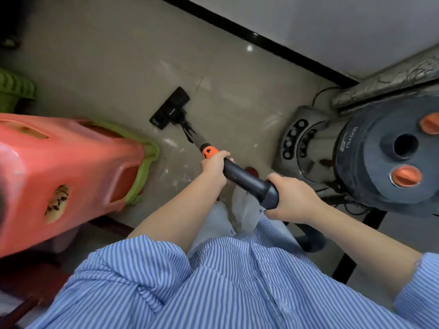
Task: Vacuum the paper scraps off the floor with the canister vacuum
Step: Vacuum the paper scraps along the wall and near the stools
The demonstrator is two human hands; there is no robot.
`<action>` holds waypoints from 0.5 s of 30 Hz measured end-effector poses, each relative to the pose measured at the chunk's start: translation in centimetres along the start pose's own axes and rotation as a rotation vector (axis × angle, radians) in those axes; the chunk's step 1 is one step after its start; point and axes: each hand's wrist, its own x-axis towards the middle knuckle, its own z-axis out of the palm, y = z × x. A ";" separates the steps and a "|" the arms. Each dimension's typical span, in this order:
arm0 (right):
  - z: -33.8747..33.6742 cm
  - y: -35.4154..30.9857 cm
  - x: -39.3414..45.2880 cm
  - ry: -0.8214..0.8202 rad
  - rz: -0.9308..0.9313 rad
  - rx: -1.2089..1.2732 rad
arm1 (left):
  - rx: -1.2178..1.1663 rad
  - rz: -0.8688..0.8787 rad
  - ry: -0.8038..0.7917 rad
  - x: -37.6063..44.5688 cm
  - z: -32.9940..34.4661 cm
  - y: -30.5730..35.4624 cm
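Observation:
The black floor nozzle (170, 108) of the vacuum rests flat on the beige tile floor ahead of me. Its wand (244, 179) runs back toward me, with an orange collar near the top. My left hand (213, 166) grips the wand just behind the orange collar. My right hand (291, 199) grips the thick black handle end lower down. The canister vacuum (384, 153), dark grey with orange knobs, stands at the right. Small white paper scraps (180, 181) lie on the floor near my feet and beside the wand.
A stack of red and green plastic stools (71, 162) stands close on the left. A black skirting line (261, 41) marks the wall ahead. A silvery fan base (301, 138) and a cable (320, 93) sit by the canister. A patterned furniture edge (384, 84) is at the right.

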 end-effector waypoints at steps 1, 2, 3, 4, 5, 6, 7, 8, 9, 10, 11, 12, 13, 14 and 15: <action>-0.8 0.3 1.1 0.006 -0.023 -0.005 | -0.011 0.013 -0.001 0.1 0.6 0.8; -1.7 0.6 2.5 0.013 -0.052 -0.013 | -0.023 0.038 0.005 0.4 1.2 1.8; -2.6 0.5 3.8 0.022 -0.080 -0.019 | -0.027 0.073 0.010 0.7 1.6 2.7; -3.6 0.2 5.1 0.035 -0.106 -0.024 | -0.028 0.093 0.012 1.0 1.9 3.7; -4.6 -0.3 6.2 0.042 -0.129 -0.030 | -0.030 0.101 0.019 1.0 2.0 4.8; -5.5 -0.9 7.2 0.049 -0.153 -0.039 | -0.046 0.126 0.037 1.2 2.2 6.1; -6.5 -1.7 8.3 0.055 -0.178 -0.046 | -0.061 0.143 0.036 1.2 2.2 7.7; -7.3 -2.6 9.1 0.064 -0.202 -0.053 | -0.083 0.161 0.038 1.1 2.0 9.1; -8.0 -3.5 9.7 0.079 -0.225 -0.056 | -0.084 0.178 0.042 1.1 1.8 10.5; -8.6 -4.4 10.3 0.096 -0.245 -0.063 | -0.084 0.190 0.044 1.2 1.5 11.8; -9.1 -5.4 10.9 0.111 -0.263 -0.075 | -0.085 0.192 0.041 1.2 1.0 12.9; -9.4 -6.3 11.5 0.118 -0.271 -0.095 | -0.074 0.182 0.041 1.2 0.4 13.7; -9.5 -7.3 12.3 0.119 -0.284 -0.118 | -0.095 0.166 0.032 1.6 -0.2 14.6; -9.5 -8.2 13.0 0.114 -0.291 -0.143 | -0.103 0.140 0.040 2.0 -0.9 15.3; -9.3 -9.1 14.1 0.104 -0.305 -0.173 | -0.134 0.126 0.046 2.8 -1.7 16.1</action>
